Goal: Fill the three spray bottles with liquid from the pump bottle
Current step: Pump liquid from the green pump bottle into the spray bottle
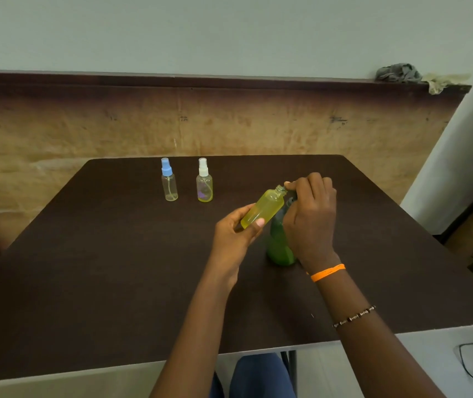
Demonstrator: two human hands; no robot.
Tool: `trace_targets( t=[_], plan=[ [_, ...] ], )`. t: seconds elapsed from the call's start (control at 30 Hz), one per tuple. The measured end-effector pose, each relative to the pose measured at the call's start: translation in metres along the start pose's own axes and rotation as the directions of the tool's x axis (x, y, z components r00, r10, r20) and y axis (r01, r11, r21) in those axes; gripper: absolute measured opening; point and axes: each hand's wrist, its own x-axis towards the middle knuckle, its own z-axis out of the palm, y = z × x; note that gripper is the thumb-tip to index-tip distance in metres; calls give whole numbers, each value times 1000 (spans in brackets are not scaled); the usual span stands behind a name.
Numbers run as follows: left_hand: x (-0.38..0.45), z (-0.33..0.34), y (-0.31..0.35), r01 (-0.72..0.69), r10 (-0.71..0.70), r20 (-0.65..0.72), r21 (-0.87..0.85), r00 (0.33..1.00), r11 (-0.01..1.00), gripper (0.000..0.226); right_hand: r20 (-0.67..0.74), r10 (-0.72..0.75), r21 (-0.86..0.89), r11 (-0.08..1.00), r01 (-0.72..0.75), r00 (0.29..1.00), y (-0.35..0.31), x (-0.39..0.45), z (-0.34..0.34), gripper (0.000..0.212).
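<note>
Bottle [264, 208] between both hands, tilted.

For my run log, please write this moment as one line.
left hand: holds open tilted bottle | right hand: on pump bottle top | blue-cap bottle, white-cap bottle: standing, capped

Dark table [86, 268] – rags [398, 73] on ledge [200, 80]

My worktop [114, 254] is dark brown. One spray bottle [169, 180] has a blue cap, another [204, 181] a white cap over yellow-green liquid. The uncapped bottle [264, 208] glows yellow, the pump bottle [279, 245] green. My wristband [328, 272] is orange.
</note>
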Motion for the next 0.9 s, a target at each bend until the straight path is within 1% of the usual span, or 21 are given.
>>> trace_targets(
  t=[0.07,0.1,0.17,0.23,0.3,0.4,0.53,0.6,0.67,0.7,0.73,0.83,0.9],
  plan=[
    [-1,0,0,1,-1,7,6,1000,1000,25,43,-14,19,1000,13,999,0,5,-4,24],
    [-1,0,-1,1,-1,13,10,1000,1000,24,42,-4,52,999,2,999,0,4,-4,25],
    [0,0,-2,7,-7,15,9,1000,1000,26,-8,38,106,994,-37,999,2,-1,0,28],
    [-1,2,-3,16,-16,1,4,1000,1000,28,-80,74,112,992,-65,994,2,-8,7,36],
    [-1,1,-3,17,-17,-8,2,1000,1000,31,-99,66,94,994,-56,993,1,-9,11,34],
    [-1,0,-3,5,-5,1,9,1000,1000,31,-66,18,30,999,-16,998,2,-1,7,27],
    [0,1,-4,12,-12,11,-12,1000,1000,31,-1,-30,58,998,30,1000,5,13,0,21],
    [1,1,-6,19,-19,8,-10,1000,1000,31,-41,-9,43,999,11,999,5,6,4,28],
    [1,0,-7,28,-28,-3,-8,1000,1000,30,-114,19,17,1000,-17,993,2,-5,10,48],
    [2,0,-8,31,-31,-5,-10,999,999,30,-129,22,15,1000,-20,991,2,-7,12,53],
    [2,0,-8,36,-36,-3,-11,999,999,31,-123,17,9,1000,-16,992,1,-8,13,52],
    [0,-1,-7,27,-27,5,-12,1000,1000,31,-87,-15,-28,1000,13,996,3,0,10,31],
    [0,-1,-6,24,-24,15,-16,1000,1000,30,-39,-27,-6,1000,27,999,3,9,4,23]
  ],
)
